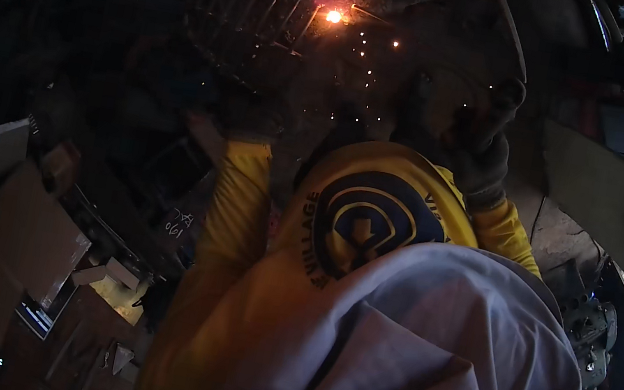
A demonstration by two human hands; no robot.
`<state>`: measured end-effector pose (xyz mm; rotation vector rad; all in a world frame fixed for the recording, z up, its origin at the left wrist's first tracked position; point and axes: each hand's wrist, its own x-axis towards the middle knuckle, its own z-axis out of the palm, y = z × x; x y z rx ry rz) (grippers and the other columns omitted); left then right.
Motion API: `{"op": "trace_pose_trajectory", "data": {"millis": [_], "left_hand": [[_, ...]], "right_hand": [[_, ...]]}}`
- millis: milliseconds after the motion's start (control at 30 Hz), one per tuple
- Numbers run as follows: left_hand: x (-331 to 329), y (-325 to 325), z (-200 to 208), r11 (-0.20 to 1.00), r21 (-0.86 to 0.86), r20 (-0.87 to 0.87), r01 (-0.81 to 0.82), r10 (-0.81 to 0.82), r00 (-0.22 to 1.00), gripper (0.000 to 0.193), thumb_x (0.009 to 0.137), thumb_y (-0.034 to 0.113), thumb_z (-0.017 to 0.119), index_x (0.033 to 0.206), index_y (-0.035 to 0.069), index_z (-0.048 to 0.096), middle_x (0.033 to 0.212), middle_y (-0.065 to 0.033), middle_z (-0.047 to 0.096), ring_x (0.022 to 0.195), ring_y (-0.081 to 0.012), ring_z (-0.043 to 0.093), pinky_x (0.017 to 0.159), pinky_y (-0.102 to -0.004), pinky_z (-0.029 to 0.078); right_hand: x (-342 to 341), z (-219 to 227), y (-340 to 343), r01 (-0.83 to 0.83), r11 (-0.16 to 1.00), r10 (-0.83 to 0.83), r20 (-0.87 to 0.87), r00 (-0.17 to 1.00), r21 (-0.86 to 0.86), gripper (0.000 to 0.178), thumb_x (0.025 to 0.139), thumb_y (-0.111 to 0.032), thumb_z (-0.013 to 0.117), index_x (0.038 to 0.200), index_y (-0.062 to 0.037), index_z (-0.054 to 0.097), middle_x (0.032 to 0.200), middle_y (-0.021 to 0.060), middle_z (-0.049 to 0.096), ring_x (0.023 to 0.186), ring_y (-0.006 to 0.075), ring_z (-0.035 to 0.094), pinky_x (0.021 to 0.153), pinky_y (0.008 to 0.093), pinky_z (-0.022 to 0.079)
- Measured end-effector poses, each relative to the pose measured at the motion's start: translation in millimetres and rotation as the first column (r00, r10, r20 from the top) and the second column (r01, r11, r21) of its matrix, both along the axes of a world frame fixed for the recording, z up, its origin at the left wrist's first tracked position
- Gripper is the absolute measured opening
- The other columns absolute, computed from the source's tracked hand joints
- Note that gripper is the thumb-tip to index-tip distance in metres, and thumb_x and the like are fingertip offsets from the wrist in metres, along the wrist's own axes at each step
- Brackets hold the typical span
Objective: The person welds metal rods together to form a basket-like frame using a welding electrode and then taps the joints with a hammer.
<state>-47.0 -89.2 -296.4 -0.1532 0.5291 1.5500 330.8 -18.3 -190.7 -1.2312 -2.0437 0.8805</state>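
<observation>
A bright orange-white glow (333,17) burns at the top middle, throwing small sparks downward. A thin lit rod (370,15) points at it from the right. Beside the glow lies a dark metal frame with parallel bars (258,6). My right hand (484,163), in a thick grey-brown glove, is raised at the right with its fingers curled; what they close on is lost in the dark. A curved cable or hose (512,30) rises above it. My left hand (252,116), also in a dark glove, is in deep shadow beyond the yellow cuff, its fingers hidden.
Cardboard pieces (26,253) lie at the lower left, near a dark marked box (179,213). A large greenish panel (610,210) stands at the right, with dark machine parts (589,336) below it. Pale cloth (427,349) covers the lower middle.
</observation>
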Motion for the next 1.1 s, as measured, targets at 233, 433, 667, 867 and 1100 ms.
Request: {"op": "trace_pose_trajectory", "data": {"millis": [233, 433, 667, 867, 1100], "left_hand": [[-4.5, 3.1, -1.3, 1.000, 0.019, -0.011, 0.018, -0.018, 1.000, 0.069, 0.096, 0.056, 0.036, 0.147, 0.009, 0.039, 0.142, -0.0304, 0.042, 0.120, -0.0504, 0.051, 0.095, -0.0663, 0.045], [-45.0, -11.9, -42.2, 0.977, 0.034, 0.024, 0.209, -0.210, 0.977, 0.071, 0.096, 0.056, 0.036, 0.149, 0.009, 0.037, 0.145, -0.0313, 0.040, 0.123, -0.0515, 0.050, 0.097, -0.0678, 0.044], [1.2, 4.5, 15.8, 0.993, 0.115, -0.084, -0.006, 0.016, 0.996, 0.070, 0.095, 0.058, 0.038, 0.145, 0.010, 0.044, 0.141, -0.0290, 0.045, 0.123, -0.0487, 0.050, 0.104, -0.0655, 0.036], [8.1, 8.6, 42.4, 0.982, 0.187, 0.016, -0.039, 0.037, 0.999, 0.057, 0.096, 0.051, 0.045, 0.135, 0.011, 0.056, 0.134, -0.0211, 0.057, 0.116, -0.0351, 0.058, 0.108, -0.0570, 0.038], [19.1, 22.2, 81.3, 0.981, 0.065, -0.106, -0.184, 0.190, 0.976, 0.061, 0.092, 0.060, 0.049, 0.130, 0.014, 0.061, 0.126, -0.0177, 0.064, 0.112, -0.0394, 0.062, 0.099, -0.0777, 0.033]], "right_hand": [[10.3, -11.7, -6.8, 0.077, 0.893, -0.180, -0.195, 0.964, -0.442, 0.038, 0.084, -0.010, 0.073, 0.117, 0.0028, 0.059, 0.087, 0.0047, 0.067, 0.078, 0.0137, 0.065, 0.073, 0.0282, 0.053], [11.7, -11.3, -8.0, 0.067, 0.871, -0.199, -0.225, 0.954, -0.487, 0.039, 0.086, -0.011, 0.072, 0.119, 0.0026, 0.057, 0.086, 0.0045, 0.066, 0.075, 0.0139, 0.065, 0.072, 0.0278, 0.053], [14.5, -14.5, -10.3, 0.185, 0.808, -0.361, -0.222, 0.906, -0.559, 0.044, 0.076, -0.020, 0.081, 0.112, -0.0002, 0.065, 0.088, 0.0067, 0.070, 0.080, 0.0157, 0.067, 0.077, 0.0296, 0.052], [14.2, -12.7, -8.2, 0.185, 0.792, -0.376, -0.226, 0.899, -0.581, 0.044, 0.075, -0.019, 0.081, 0.111, 0.0001, 0.065, 0.087, 0.0060, 0.069, 0.079, 0.0155, 0.066, 0.076, 0.0293, 0.052], [14.5, -14.4, -6.3, 0.187, 0.811, -0.364, -0.228, 0.903, -0.554, 0.044, 0.076, -0.019, 0.081, 0.112, 0.0006, 0.064, 0.088, 0.0064, 0.069, 0.078, 0.0151, 0.066, 0.076, 0.0290, 0.052]]}}
